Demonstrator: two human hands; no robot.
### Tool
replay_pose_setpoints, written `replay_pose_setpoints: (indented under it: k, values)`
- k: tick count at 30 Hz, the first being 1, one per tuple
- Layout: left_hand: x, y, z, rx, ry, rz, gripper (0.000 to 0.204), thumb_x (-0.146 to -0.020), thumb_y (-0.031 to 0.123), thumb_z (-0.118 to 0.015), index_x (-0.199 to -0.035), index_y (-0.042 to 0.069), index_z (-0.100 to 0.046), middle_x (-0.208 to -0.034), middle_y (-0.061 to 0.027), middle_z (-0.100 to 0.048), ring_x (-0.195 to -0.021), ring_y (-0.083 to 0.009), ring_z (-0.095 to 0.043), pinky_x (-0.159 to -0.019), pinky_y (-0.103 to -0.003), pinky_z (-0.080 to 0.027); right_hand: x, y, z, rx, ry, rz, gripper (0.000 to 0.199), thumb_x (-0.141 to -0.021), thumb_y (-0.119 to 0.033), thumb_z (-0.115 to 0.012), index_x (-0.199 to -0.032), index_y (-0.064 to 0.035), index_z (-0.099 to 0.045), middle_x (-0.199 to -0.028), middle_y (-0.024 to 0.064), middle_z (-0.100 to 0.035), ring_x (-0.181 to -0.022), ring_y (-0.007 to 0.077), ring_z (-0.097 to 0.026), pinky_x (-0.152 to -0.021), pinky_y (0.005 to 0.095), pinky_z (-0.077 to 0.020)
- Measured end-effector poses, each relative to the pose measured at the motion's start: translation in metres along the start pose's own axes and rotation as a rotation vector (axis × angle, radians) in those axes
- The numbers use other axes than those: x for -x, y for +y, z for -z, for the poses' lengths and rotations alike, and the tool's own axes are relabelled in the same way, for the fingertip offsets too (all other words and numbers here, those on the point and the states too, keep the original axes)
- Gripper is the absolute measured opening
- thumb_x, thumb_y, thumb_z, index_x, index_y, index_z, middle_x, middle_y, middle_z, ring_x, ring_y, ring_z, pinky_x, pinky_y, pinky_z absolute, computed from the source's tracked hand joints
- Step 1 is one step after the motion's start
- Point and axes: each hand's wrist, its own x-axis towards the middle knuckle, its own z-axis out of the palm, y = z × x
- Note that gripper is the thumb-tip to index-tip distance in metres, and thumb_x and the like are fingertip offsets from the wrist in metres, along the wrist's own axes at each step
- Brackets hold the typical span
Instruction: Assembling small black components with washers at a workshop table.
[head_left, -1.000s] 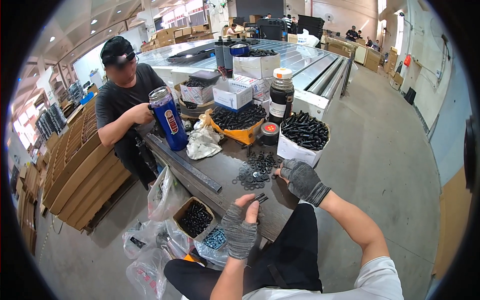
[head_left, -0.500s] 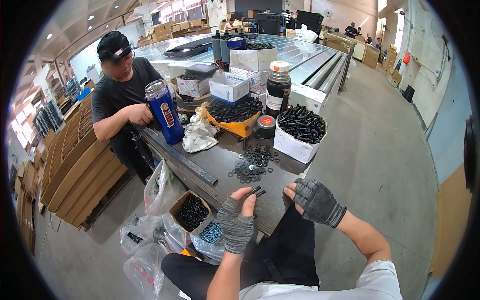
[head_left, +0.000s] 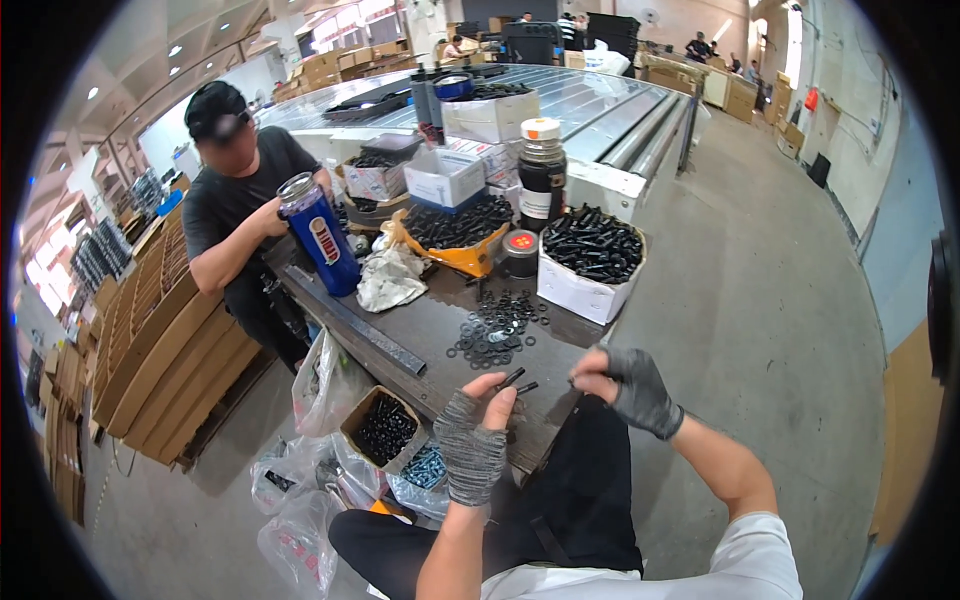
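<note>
My left hand (head_left: pixel 475 440), in a grey fingerless glove, pinches two black bolts (head_left: pixel 514 379) between thumb and fingers, their ends pointing up and right. To its right, my right hand (head_left: pixel 632 388) in a dark grey fingerless glove is closed in a pinch above the table's near corner. Whatever lies between its fingertips is too small to make out. Just beyond the hands, black washers (head_left: pixel 503 318) and rings lie loosely spread on the dark table (head_left: pixel 450 305). A white box of black bolts (head_left: pixel 590 285) stands behind them to the right.
A yellow bag of black bolts (head_left: pixel 470 260), a round tin (head_left: pixel 521 252), a dark flask (head_left: pixel 541 180), a white rag (head_left: pixel 392 275) and a blue bottle (head_left: pixel 325 240) crowd the table. A co-worker (head_left: pixel 245 170) sits at left. Below stands a carton of black parts (head_left: pixel 383 428).
My right hand has risen slightly and turned, its fingertips now showing in a pinch. The left hand keeps its hold on the bolts. The view has shifted a little.
</note>
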Motion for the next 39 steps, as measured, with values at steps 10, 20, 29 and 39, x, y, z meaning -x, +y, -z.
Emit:
replay_pose_setpoints:
  k: [10,20,29,39]
  values:
    - [-0.01,0.0,-0.008,0.101,0.016,0.012,0.021,-0.089,0.007,-0.072,-0.108,0.001,-0.069,-0.089,-0.0013,-0.065,-0.081,-0.0089,-0.059,-0.073,-0.024,-0.047,-0.039,-0.028,-0.016,-0.484,-0.131,-0.391,0.028,-0.092,-0.022,-0.069,-0.111,-0.0022,-0.071,-0.092,0.0023,-0.069,-0.079,0.008,-0.061,-0.073,0.0261,-0.0502]
    - [-0.015,-0.001,-0.006,0.202,0.121,0.031,0.021,-0.09,0.008,-0.071,-0.108,0.0,-0.068,-0.09,-0.0028,-0.066,-0.082,-0.0095,-0.059,-0.074,-0.024,-0.047,-0.06,-0.032,-0.024,-0.019,-0.126,0.107,0.016,-0.095,-0.013,-0.064,-0.106,-0.002,-0.067,-0.089,0.0021,-0.066,-0.081,0.009,-0.06,-0.074,0.0277,-0.0498]
    - [-0.017,-0.001,0.006,0.366,0.025,0.082,0.021,-0.093,0.01,-0.067,-0.112,0.0,-0.066,-0.094,-0.007,-0.069,-0.08,-0.0118,-0.063,-0.073,-0.024,-0.052,-0.079,-0.048,-0.023,-0.27,-0.118,-0.24,0.024,-0.093,-0.02,-0.067,-0.107,-0.0001,-0.067,-0.09,0.003,-0.067,-0.081,0.0089,-0.062,-0.074,0.0261,-0.0518]
    - [-0.025,-0.012,0.014,0.637,-0.034,0.233,0.026,-0.093,0.014,-0.068,-0.114,0.001,-0.063,-0.096,-0.0101,-0.069,-0.082,-0.0175,-0.066,-0.068,-0.027,-0.056,-0.094,-0.043,-0.036,-0.557,-0.198,-0.294,0.03,-0.095,-0.027,-0.066,-0.108,0.0001,-0.066,-0.088,0.0037,-0.065,-0.077,0.0102,-0.06,-0.072,0.0273,-0.0519]
